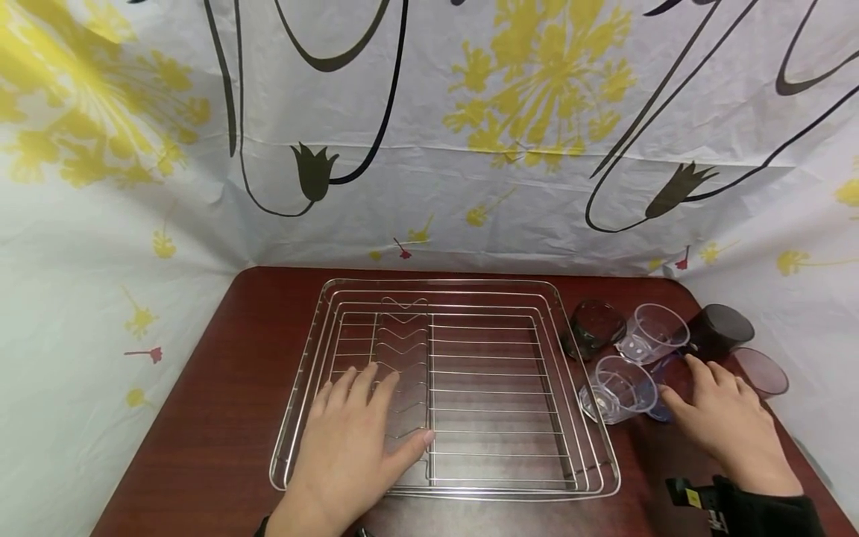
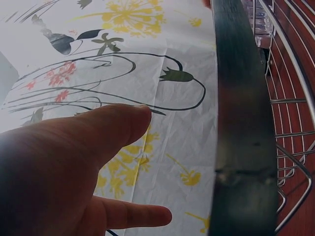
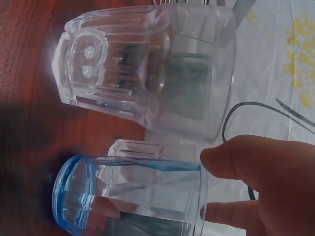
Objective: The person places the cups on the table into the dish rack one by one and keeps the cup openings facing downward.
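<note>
A wire dish rack (image 1: 443,282) lies on the table, with a zigzag wire divider along its left part. My left hand (image 1: 349,447) is above the rack's front left, fingers spread and nothing held. At the right, my right hand (image 1: 728,418) reaches over a blue-tinted drinking glass (image 3: 147,196). In the right wrist view, its thumb and a finger are at that glass's rim; whether they press on it I cannot tell. Beside it stands a clear faceted glass (image 1: 620,388), with another clear glass (image 1: 651,335) behind. The hand partly hides the blue glass in the head view.
Around these stand a dark grey glass (image 1: 593,328), a black glass (image 1: 725,328) and a pinkish glass (image 1: 761,371), all near the rack's right side. The dark red table (image 1: 221,388) meets a white patterned cloth (image 1: 403,216) at the back and sides.
</note>
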The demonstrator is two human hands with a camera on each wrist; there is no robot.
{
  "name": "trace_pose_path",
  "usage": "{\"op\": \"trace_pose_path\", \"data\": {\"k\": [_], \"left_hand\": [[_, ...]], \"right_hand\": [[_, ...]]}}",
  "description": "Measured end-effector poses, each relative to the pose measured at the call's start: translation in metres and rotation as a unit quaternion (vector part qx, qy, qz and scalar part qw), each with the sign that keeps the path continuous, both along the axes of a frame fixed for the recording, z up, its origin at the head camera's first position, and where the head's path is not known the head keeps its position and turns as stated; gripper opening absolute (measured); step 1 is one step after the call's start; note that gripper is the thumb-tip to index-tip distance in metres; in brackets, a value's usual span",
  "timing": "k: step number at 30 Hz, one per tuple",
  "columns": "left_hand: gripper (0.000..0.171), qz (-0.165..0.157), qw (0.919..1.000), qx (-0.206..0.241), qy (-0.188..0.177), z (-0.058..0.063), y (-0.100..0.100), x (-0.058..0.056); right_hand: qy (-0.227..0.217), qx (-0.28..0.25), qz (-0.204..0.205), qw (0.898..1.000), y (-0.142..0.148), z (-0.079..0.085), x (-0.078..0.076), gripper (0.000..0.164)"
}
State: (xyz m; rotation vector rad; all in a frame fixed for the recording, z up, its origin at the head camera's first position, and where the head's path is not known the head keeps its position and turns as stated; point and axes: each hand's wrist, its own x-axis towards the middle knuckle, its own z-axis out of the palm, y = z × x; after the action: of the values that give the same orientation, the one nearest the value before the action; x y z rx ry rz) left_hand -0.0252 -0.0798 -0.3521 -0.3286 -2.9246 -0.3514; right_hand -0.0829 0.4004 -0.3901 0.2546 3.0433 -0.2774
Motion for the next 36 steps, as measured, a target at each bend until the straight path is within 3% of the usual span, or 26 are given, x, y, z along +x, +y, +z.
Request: {"op": "trace_pose_path", "data": {"k": [16,27,36], "left_hand": [[0.083,0.001,0.9999,0.007,-0.014,-0.001,0.0,0.001],[0.083,0.005,0.9997,0.001,-0.024,-0.001,0.0,0.002],[0.083,0.004,0.9998,0.008,-0.019,-0.001,-0.001,0.001]], "right_hand": [[-0.01,-0.009,0.006,1.0,0.004,-0.006,-0.006,0.099],[0.006,-0.013,0.016,1.0,0.011,-0.017,-0.012,0.099],[-0.026,-0.018,0.034,0.999,0.013,-0.013,-0.019,0.102]]}}
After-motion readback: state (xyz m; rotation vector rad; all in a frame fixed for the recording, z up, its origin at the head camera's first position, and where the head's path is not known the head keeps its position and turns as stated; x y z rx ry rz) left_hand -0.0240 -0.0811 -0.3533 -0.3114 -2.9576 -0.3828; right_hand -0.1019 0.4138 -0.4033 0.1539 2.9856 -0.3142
